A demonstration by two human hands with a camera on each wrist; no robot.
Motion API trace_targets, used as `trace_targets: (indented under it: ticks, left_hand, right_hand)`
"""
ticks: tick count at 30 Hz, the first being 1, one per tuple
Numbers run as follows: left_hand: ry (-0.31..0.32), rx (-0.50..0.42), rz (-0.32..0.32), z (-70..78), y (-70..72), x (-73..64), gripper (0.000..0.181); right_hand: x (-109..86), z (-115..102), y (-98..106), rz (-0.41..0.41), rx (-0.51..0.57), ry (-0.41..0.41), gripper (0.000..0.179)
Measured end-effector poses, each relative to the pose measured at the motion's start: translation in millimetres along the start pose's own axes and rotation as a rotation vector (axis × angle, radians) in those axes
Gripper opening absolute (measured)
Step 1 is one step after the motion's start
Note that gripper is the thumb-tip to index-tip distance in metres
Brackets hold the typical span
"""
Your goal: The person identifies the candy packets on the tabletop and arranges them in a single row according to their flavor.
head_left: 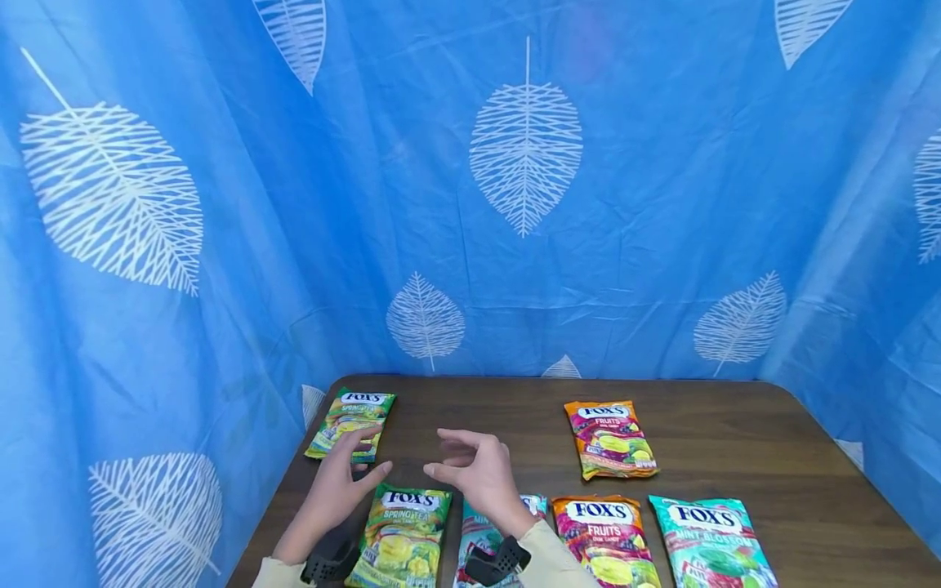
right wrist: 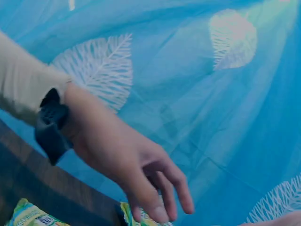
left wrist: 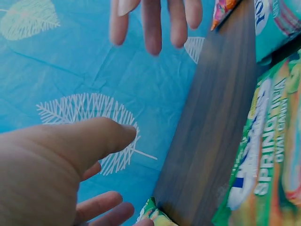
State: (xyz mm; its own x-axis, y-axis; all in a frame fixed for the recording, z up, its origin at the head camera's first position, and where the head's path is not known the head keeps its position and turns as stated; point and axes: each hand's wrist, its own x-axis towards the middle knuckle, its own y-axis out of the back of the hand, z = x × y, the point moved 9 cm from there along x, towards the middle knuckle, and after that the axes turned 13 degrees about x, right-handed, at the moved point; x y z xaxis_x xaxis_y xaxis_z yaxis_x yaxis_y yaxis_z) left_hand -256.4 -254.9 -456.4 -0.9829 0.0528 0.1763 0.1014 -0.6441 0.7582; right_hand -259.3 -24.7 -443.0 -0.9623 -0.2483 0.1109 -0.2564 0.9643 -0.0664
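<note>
In the head view my left hand hovers over the near left of the table, fingers loosely bent and nothing between them. Just beyond its fingertips lies a green Fox's Spring Tea candy bag. My right hand faces it across a gap, also holding nothing, and partly hides a teal mint candy bag in the front row. Below the gap lies a second Spring Tea bag. The left wrist view shows my left thumb apart from the fingers.
An orange Fox's Fruits bag lies farther back on the brown table. Another Fruits bag and a teal Mint Blossom bag fill the front row's right side. A blue leaf-print curtain surrounds the table.
</note>
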Motion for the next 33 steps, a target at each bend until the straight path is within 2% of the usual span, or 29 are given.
trace_targets:
  ticks: [7,12,17,24,33]
  left_hand:
    - [0.041,-0.033,-0.013,-2.0,-5.4,-19.5,0.057]
    - [0.107,-0.04,-0.048,-9.7,-9.3,-33.3,0.05]
    - [0.14,-0.009,-0.076,-15.8,-13.1,-47.0,0.038]
    - [0.211,-0.054,-0.125,-26.8,-22.2,-63.4,0.041]
    - [0.288,-0.025,-0.149,-43.0,-35.7,-75.2,0.048]
  right_hand:
    - [-15.7,10,14,0.043,0.058,-0.045,0.05]
    - [-27.1,22,11,0.031,0.064,-0.073,0.049]
    - [-36.2,38,6,0.03,0.101,-0.113,0.046]
    - [-43.9,51,-1,0.007,0.122,-0.184,0.043]
    - [-50.7,56,-6,-0.036,0.103,-0.188,0.039]
